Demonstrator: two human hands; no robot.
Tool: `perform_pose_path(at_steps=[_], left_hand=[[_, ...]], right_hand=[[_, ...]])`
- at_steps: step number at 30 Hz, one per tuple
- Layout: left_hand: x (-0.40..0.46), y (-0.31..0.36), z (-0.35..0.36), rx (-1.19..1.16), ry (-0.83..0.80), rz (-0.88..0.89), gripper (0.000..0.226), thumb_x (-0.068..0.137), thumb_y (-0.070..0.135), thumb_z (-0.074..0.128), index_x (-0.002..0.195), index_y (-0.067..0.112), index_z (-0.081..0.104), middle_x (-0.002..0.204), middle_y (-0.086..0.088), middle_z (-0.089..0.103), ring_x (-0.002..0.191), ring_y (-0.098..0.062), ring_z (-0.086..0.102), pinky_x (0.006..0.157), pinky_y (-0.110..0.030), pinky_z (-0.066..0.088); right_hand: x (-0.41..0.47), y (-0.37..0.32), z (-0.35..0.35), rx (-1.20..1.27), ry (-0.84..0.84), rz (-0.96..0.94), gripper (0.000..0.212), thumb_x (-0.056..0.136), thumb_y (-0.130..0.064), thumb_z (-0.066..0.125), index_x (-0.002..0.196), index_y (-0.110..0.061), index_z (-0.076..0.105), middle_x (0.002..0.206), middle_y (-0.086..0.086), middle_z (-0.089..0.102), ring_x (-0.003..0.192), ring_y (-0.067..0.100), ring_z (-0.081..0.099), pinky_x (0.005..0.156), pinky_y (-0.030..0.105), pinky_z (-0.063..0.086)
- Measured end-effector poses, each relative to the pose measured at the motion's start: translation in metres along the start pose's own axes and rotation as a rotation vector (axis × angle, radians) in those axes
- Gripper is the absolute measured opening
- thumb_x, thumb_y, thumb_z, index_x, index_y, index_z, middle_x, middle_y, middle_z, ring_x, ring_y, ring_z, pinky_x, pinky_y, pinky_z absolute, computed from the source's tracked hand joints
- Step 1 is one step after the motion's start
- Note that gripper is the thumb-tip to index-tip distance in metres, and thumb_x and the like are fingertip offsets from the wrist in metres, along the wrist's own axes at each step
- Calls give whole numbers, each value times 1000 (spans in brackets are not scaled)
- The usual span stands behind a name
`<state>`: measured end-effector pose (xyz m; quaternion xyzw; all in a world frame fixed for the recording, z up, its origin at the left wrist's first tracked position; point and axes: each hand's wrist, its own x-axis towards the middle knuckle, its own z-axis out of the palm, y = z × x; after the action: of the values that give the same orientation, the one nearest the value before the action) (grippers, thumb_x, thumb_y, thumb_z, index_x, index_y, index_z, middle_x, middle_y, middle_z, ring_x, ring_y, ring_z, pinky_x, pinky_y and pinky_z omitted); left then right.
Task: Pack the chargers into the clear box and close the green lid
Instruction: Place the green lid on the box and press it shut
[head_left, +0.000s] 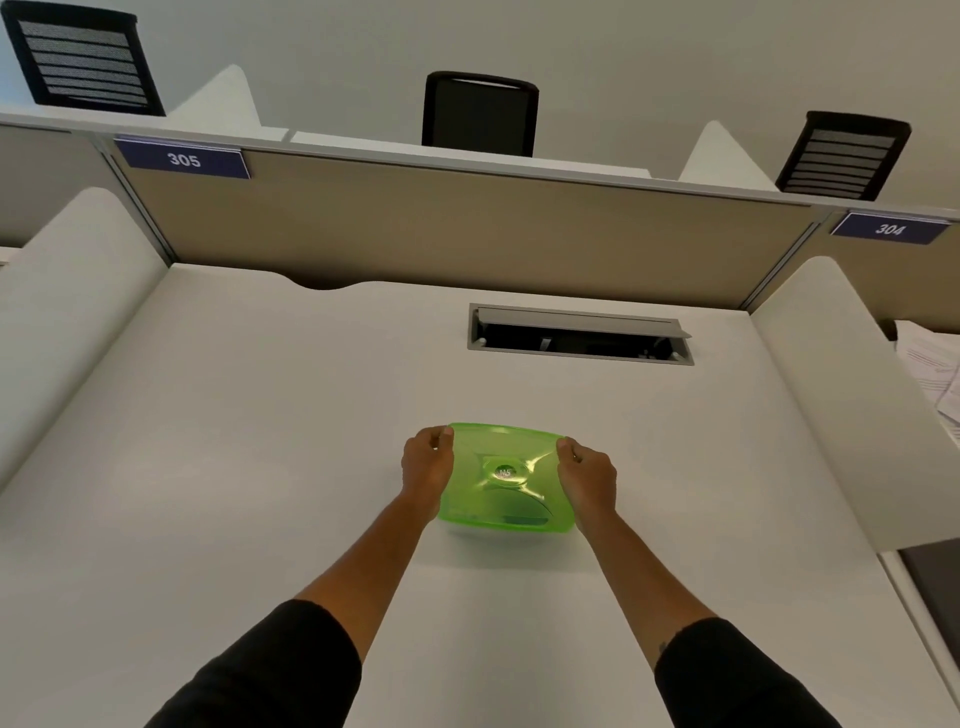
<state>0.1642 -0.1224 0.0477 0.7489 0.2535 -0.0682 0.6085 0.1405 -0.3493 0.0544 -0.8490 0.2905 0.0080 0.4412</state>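
A translucent green lid (506, 480) lies flat on top of the clear box (498, 534), of which only a thin strip shows under the lid's near edge. Dark shapes, probably the chargers, show faintly through the lid. My left hand (428, 467) grips the lid's left edge near the far corner, fingers curled over the rim. My right hand (587, 480) grips the right edge the same way. The box stands on the white desk (260, 441), at the middle.
An open cable hatch (579, 335) is set into the desk behind the box. White side dividers (831, 415) flank the desk, and a beige partition with signs 305 and 304 closes the back. Papers (935, 379) lie on the neighbouring desk at right. Black chairs stand beyond.
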Motion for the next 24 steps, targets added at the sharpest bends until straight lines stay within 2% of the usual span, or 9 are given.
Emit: perform_pose_path(at_steps=[2, 4, 6, 8, 11, 13, 16, 21, 24], left_hand=[[2, -1, 2, -13, 11, -27, 32, 106, 32, 56, 114, 6, 72, 82, 3, 62, 74, -14, 53, 67, -30, 42], [4, -3, 3, -28, 22, -42, 33, 106, 31, 57, 113, 3, 72, 76, 5, 58, 69, -12, 49, 63, -30, 40], [6, -2, 3, -47, 32, -51, 33, 105, 29, 58, 114, 1, 72, 82, 2, 62, 76, -17, 54, 71, -30, 43], [7, -1, 4, -58, 39, -60, 31, 105, 28, 59, 116, 2, 73, 94, -3, 67, 89, -21, 59, 80, -32, 45], [7, 0, 4, -66, 40, -59, 29, 105, 27, 59, 115, 3, 72, 94, -4, 67, 88, -21, 59, 81, -33, 46], [7, -1, 5, -67, 47, -53, 29, 105, 27, 59, 115, 4, 72, 94, -4, 67, 88, -21, 60, 81, -33, 46], [5, -2, 7, -77, 64, -42, 26, 105, 26, 59, 114, 6, 72, 94, -3, 67, 89, -21, 61, 81, -33, 46], [3, -1, 6, -100, 71, -18, 24, 104, 25, 60, 114, 7, 72, 91, 4, 67, 86, -18, 62, 80, -31, 48], [-2, 1, 3, -127, 88, 2, 22, 103, 26, 63, 111, 9, 73, 86, 8, 66, 79, -9, 59, 70, -25, 49]], right_hand=[[0, 1, 2, -8, 12, 6, 42, 99, -47, 49, 61, -31, 57, 68, 4, 57, 72, 27, 56, 64, 34, 44], [1, 2, 5, -4, 14, 26, 41, 98, -50, 48, 64, -29, 59, 74, 8, 62, 76, 30, 59, 66, 35, 44], [1, 4, 9, -9, 24, 33, 40, 96, -54, 46, 74, -28, 66, 86, 13, 66, 84, 33, 62, 70, 35, 46], [1, 5, 13, -4, 43, 31, 39, 97, -54, 45, 73, -29, 64, 88, 14, 64, 84, 32, 62, 70, 35, 46], [-1, 4, 15, 31, 81, 36, 37, 100, -49, 50, 71, -27, 61, 90, 10, 58, 83, 29, 60, 71, 34, 46], [-2, 4, 17, 58, 104, 31, 35, 100, -47, 52, 78, -24, 66, 93, 8, 57, 86, 28, 60, 76, 35, 48], [-2, 5, 21, 73, 137, 31, 35, 102, -41, 54, 101, -14, 76, 102, 10, 59, 94, 29, 61, 84, 38, 51], [-7, 2, 18, 87, 135, -24, 30, 104, -35, 54, 93, -17, 75, 97, 13, 58, 90, 30, 60, 78, 33, 43], [-2, 5, 15, 100, 80, -12, 33, 101, -46, 55, 91, -23, 76, 88, 8, 58, 82, 27, 58, 72, 32, 43]])
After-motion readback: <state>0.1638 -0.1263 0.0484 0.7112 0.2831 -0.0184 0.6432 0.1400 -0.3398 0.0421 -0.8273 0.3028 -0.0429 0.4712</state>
